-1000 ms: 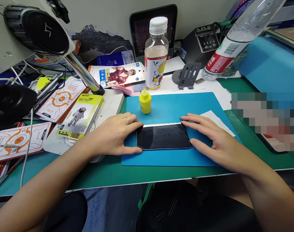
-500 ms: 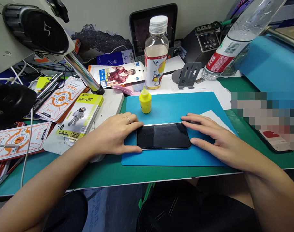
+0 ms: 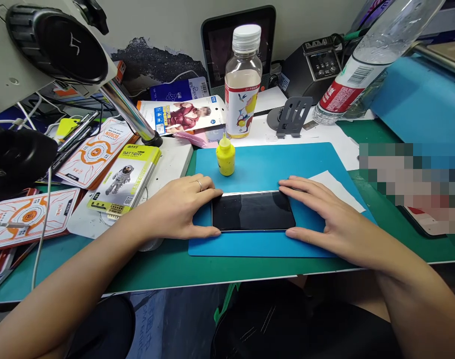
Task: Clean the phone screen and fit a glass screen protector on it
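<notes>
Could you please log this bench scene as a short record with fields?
Left hand: flat on the mat, fingers at the phone's left end
Right hand: fingers at the phone's right end
Phone: dark screen up, lying on the blue mat
Behind phone: small yellow bottle, upright
Further back: drink bottle, white cap

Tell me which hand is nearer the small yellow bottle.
Left. The left hand lies just below-left of the yellow bottle; the right hand sits farther off, lower right.
</notes>
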